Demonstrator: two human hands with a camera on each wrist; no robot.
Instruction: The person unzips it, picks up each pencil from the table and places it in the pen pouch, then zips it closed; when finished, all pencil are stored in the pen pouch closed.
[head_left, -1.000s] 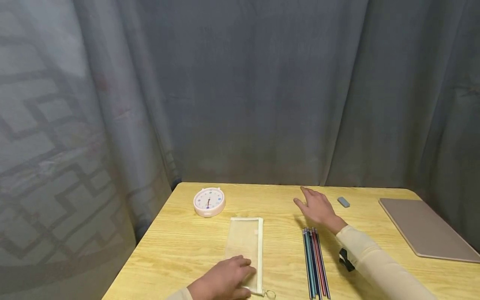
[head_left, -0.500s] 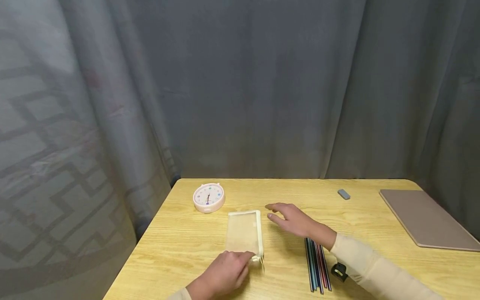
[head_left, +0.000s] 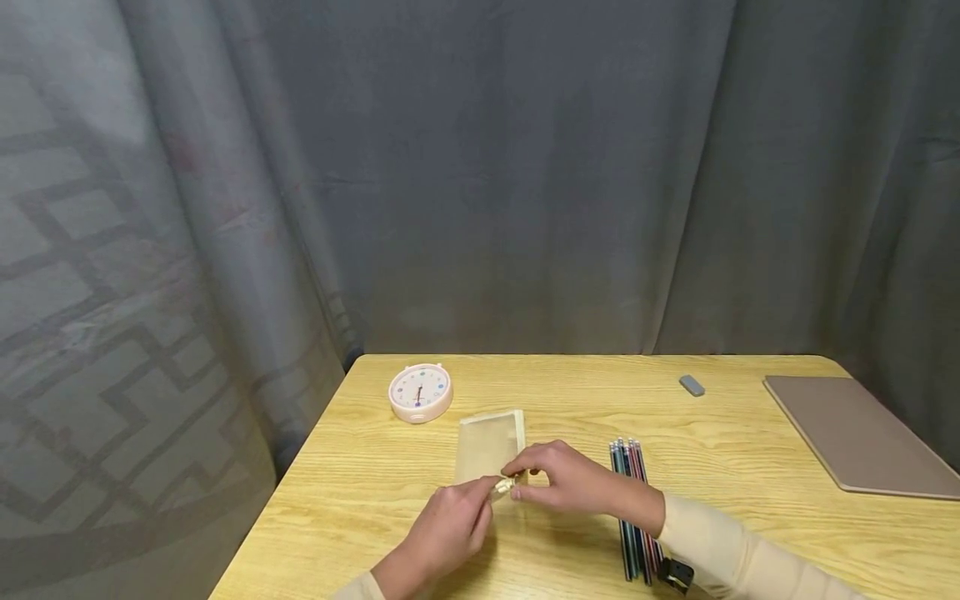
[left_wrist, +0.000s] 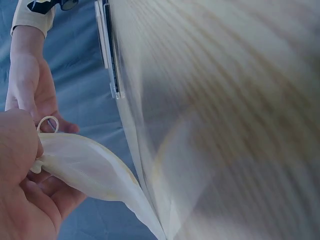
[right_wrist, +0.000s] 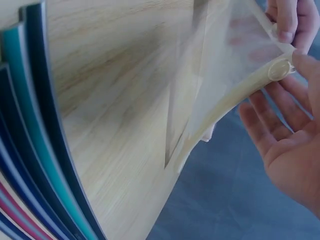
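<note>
A translucent mesh zipper pouch (head_left: 483, 446) with cream edging lies towards the middle of the table, its near end lifted. My left hand (head_left: 448, 521) pinches the raised end between thumb and forefinger. At the same end, my right hand (head_left: 573, 483) comes in from the right; its thumb and forefinger grip the zipper corner. A small ring (right_wrist: 278, 70) hangs by that corner in the right wrist view, where the other fingers of my right hand are loosely extended. Seen from the left wrist, the pouch (left_wrist: 95, 167) bulges slightly along its edge.
Several pencils (head_left: 637, 550) lie side by side under my right forearm. A pink-rimmed clock (head_left: 420, 393) is at the back left and a grey eraser (head_left: 692, 385) at the back right. A flat brown board (head_left: 862, 433) occupies the table's right side. Grey curtains (head_left: 510, 183) hang behind.
My left hand has gone from lying on the pouch to lifting its near end. My right hand has moved left and down from above the pencils to the pouch's zipper corner.
</note>
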